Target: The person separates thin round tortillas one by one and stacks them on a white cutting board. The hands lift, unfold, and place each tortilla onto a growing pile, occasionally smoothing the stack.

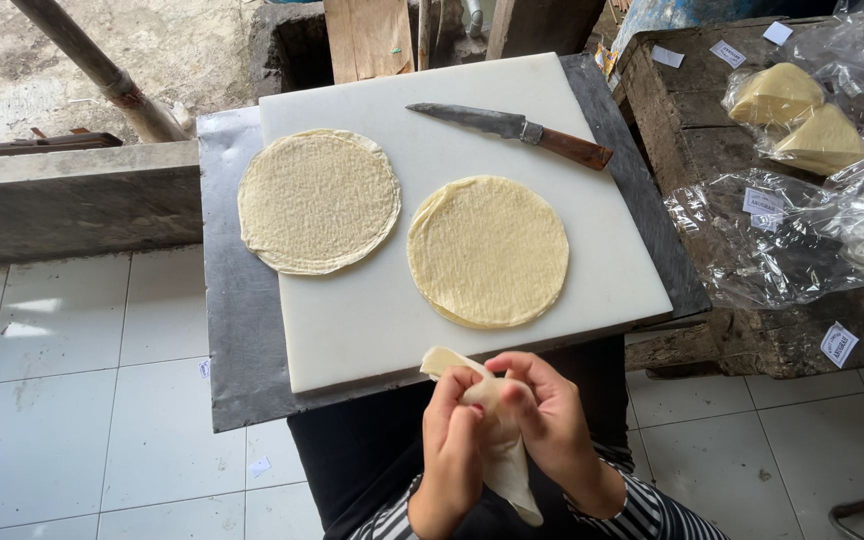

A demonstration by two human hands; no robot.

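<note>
Both hands close their grip on one folded wrapper sheet [497, 440], a pale, limp piece of thin dough held over the person's lap: the left hand [452, 440] pinches it from the left with thumb and bent fingers, and the right hand [552, 420] wraps over it from the right, fingers curled shut onto the same sheet. One corner of the sheet pokes out above the left hand toward the board, and a longer tail hangs down below the grip. Just beyond the grip lies a white cutting board [352, 330] on a dark metal bench [237, 340], its near edge close to the fingertips. Straight ahead of the grip, on the board, rests a round stack of wrappers [488, 252]; a second round stack [319, 201] lies farther off and to the left, apart from the first. Past the nearer stack, at the far side of the board, a knife [512, 132] with a wooden handle lies flat, blade pointing left. Well to the right of the grip, on a worn wooden crate [672, 130], sit clear plastic bags [782, 240] and bagged folded wrappers [802, 120].
</note>
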